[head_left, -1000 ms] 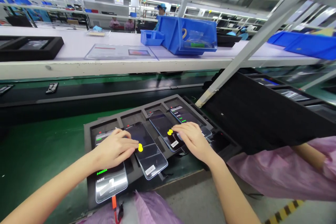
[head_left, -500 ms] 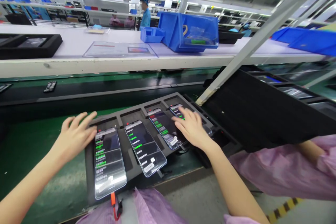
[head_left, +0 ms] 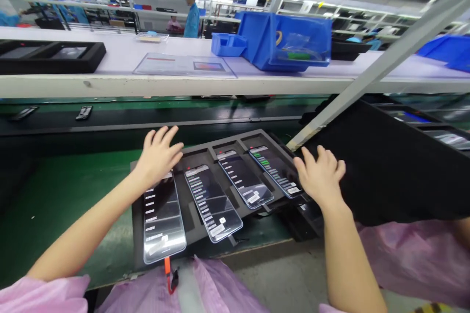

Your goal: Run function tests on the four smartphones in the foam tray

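Note:
My left hand (head_left: 157, 155) hovers over the top end of the leftmost smartphone (head_left: 163, 225), fingers spread, holding nothing. Its palm hides part of that screen. Just right of the rightmost smartphone (head_left: 275, 171) is my right hand (head_left: 320, 178), fingers apart and slightly bent, also with nothing in it. Between them lie two more phones, a left-middle smartphone (head_left: 213, 205) and a right-middle smartphone (head_left: 245, 178). All lie face up, screens lit with lists of text, in a dark foam tray (head_left: 191, 154). A red cable plug (head_left: 167, 265) sits at the leftmost phone's lower end.
A slanted white post (head_left: 352, 78) rises beside the tray's right corner, near a large black panel (head_left: 389, 171). Behind runs a white shelf (head_left: 183, 85) carrying a blue bin (head_left: 286, 41). A co-worker's pink sleeve (head_left: 411, 259) is at the right.
My right hand has moved right, off the rightmost phones. My left hand has shifted over the leftmost phone's top. Text lists on the screens differ, and the view has turned slightly left.

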`<state>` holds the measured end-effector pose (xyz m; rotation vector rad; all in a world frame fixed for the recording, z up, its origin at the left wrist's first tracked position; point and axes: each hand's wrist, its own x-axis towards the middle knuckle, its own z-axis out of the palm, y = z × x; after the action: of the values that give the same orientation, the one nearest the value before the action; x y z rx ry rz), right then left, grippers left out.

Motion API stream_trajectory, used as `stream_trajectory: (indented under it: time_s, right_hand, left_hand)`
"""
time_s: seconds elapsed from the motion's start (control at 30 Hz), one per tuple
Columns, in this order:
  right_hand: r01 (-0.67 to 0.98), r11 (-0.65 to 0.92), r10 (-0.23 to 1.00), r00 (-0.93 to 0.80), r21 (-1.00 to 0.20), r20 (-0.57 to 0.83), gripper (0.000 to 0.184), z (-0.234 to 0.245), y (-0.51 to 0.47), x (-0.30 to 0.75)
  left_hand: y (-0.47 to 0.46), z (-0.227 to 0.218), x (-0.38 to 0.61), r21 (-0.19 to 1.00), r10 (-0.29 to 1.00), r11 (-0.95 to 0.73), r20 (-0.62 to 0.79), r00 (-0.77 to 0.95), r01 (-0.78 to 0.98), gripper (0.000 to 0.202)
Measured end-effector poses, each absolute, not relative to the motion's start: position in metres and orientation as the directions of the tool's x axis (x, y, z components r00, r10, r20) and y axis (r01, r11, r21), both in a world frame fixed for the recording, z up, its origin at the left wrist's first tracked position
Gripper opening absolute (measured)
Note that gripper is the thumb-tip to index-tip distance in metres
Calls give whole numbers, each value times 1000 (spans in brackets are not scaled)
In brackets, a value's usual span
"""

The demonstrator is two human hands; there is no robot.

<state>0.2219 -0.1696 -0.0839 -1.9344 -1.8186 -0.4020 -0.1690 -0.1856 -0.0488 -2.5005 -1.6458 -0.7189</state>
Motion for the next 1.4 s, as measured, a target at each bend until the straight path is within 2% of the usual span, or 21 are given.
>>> stream_trajectory:
  time_s: [0.1, 0.2, 0.27, 0.33, 0.43, 0.53, 0.6, 0.8, 1.0, 1.27, 1.4]
  right_hand:
    - [988, 107, 810, -21, -112, 586, 52, -79, -194, 183]
    - [895, 427, 787, -297, -130, 541, 46, -75, -224, 143]
    - [799, 577, 741, -425, -170, 521, 43, -76, -241, 122]
    - [728, 647, 709, -465, -226, 529, 43, -78, -252, 106]
    - [678, 670, 703, -451, -301, 551, 42, -83, -262, 90]
    - [666, 668, 713, -446, -332, 542, 40, -87, -266, 82]
    - [665, 667, 716, -446, -337, 537, 39, -90, -267, 80]
    - [708, 583, 778, -344, -399, 526, 41, -100, -270, 79]
    - [727, 506, 833, -271, -464, 483, 41, -100, -271, 78]
    - [707, 586, 774, -344, -396, 532, 40, -99, -267, 83]
    - [699, 603, 771, -389, -383, 503, 42, -95, -269, 79]
  left_hand:
    - [-213, -50, -197, 329, 887, -200, 461, 29, 923, 35]
    - [-256, -65, -209, 536, 907, -48, 378, -188, 843, 39]
    - [-280, -81, -210, 718, 938, 15, 232, -260, 696, 44]
    - [-297, -97, -206, 878, 948, 69, 91, -306, 474, 51]
    - [-310, -114, -197, 985, 944, 99, -49, -327, 138, 63]
    - [-316, -120, -190, 994, 946, 83, -102, -309, -72, 75]
    - [-319, -120, -186, 990, 950, 77, -109, -291, -118, 79]
    - [-324, -110, -181, 991, 966, 123, -131, -224, -51, 84]
    - [-322, -106, -179, 991, 963, 130, -136, -233, -43, 83]
    - [-323, -112, -179, 991, 957, 135, -131, -258, -2, 80]
    - [-323, -112, -179, 990, 957, 132, -115, -267, 46, 79]
